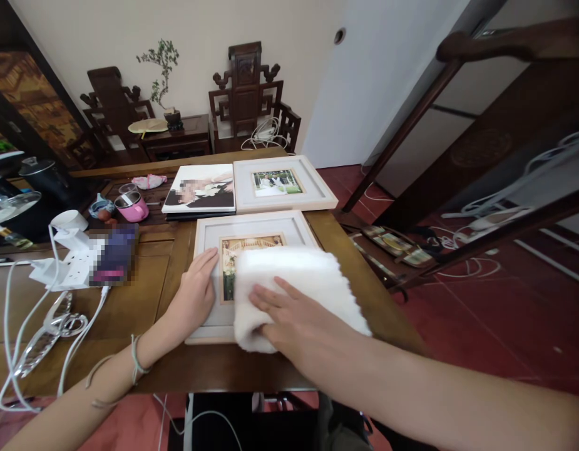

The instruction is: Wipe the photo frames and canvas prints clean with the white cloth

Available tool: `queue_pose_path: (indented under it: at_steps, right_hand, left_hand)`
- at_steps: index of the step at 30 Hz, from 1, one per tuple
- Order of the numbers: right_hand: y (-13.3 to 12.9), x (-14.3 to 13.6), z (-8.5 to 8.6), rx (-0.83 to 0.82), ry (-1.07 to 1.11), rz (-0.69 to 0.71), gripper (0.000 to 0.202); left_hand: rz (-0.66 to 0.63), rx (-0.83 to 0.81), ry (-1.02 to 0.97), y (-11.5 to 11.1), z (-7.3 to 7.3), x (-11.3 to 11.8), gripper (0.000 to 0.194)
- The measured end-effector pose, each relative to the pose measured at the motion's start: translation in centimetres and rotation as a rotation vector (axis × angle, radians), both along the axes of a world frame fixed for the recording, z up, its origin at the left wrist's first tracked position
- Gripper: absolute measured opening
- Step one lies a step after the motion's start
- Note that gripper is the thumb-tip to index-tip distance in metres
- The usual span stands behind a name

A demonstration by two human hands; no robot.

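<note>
A light wooden picture frame (251,220) lies flat near the table's front edge, its photo partly covered. Across its right part and over its right side spreads a folded, fluffy white cloth (312,275). My right hand (289,316) presses on this cloth, fingers over the top and thumb tucked by the fold. On the frame's left border rests my left hand (199,285), its fingers stretched out and lying flat. Behind them are a second framed photo (282,183) and, beside it, a white photo album or panel (199,188) stacked on something dark.
Left on the wooden table (153,313) are a power strip (77,266) with white cables, a blurred phone (115,254), a silver hair claw clip (54,329) and a pink cup (132,205). A dark wooden rack (406,131) stands right of the table.
</note>
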State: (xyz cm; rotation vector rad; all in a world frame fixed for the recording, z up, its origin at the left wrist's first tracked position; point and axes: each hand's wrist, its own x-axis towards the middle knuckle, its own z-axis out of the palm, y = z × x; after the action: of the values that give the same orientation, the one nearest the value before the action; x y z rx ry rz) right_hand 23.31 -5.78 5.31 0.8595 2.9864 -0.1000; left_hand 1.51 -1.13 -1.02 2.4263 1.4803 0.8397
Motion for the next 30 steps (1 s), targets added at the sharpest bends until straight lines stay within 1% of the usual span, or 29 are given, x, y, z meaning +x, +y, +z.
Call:
queue_pose_path:
  at_steps: [2,4,5,7,9,10,12,13,15,18,20,22,24,27,30]
  right_hand:
    - [0.2,-1.0,-0.2,-0.027,-0.022,0.029,0.018]
    - [0.0,-0.4,-0.6,-0.029,-0.015,0.018,0.020]
    - [-0.2,0.5,-0.9,-0.019,-0.002,-0.010,0.019]
    - [-0.9,3.3,-1.2,0.019,0.031,-0.087,0.016]
    - [-1.6,6.7,-1.1,0.064,0.043,-0.160,0.016]
    - [-1.9,8.2,-0.9,0.086,0.048,-0.177,0.019]
    - [-2.3,10.7,-0.4,0.101,0.037,-0.171,0.029]
    - [-2.3,11.5,-0.1,0.104,0.032,-0.163,0.034]
    - [-2.4,12.1,-0.1,0.100,0.029,-0.142,0.038]
    - [-2.5,11.1,-1.4,0.078,0.047,-0.121,0.035]
    - [-2.6,9.5,-2.5,0.062,0.087,-0.132,0.030]
    - [-2.7,7.4,-3.0,0.029,0.122,-0.141,0.029]
    - [-2.5,5.0,-2.6,-0.047,0.111,-0.114,0.033]
    - [-2.0,1.7,-1.0,-0.201,0.070,-0.029,0.044]
    - [-1.5,-0.1,0.2,-0.296,0.070,0.012,0.053]
  left_hand:
    - [-0.011,-0.006,0.007,0.0,0.0,-0.1,0.056]
    - [-0.015,-0.017,0.011,0.0,0.0,-0.1,0.057]
    - [-0.013,-0.022,0.009,0.0,0.0,-0.1,0.057]
    - [-0.011,-0.030,0.001,0.0,0.1,-0.1,0.057]
    - [-0.009,-0.035,-0.012,-0.1,0.1,0.0,0.057]
    - [-0.009,-0.035,-0.019,-0.1,0.1,0.0,0.057]
    - [-0.007,-0.035,-0.032,-0.1,0.0,0.0,0.057]
    - [-0.006,-0.035,-0.034,-0.1,0.0,0.0,0.057]
    - [-0.002,-0.038,-0.029,-0.1,0.1,0.0,0.057]
    - [0.005,-0.046,-0.021,-0.2,0.1,0.1,0.056]
    - [0.011,-0.054,-0.020,-0.2,0.2,0.2,0.056]
    - [0.018,-0.057,-0.020,-0.2,0.2,0.2,0.056]
    - [0.020,-0.047,-0.027,-0.2,0.1,0.2,0.055]
    - [0.003,-0.036,-0.033,-0.1,0.1,0.2,0.057]
    - [0.000,-0.052,-0.025,-0.1,0.2,0.1,0.058]
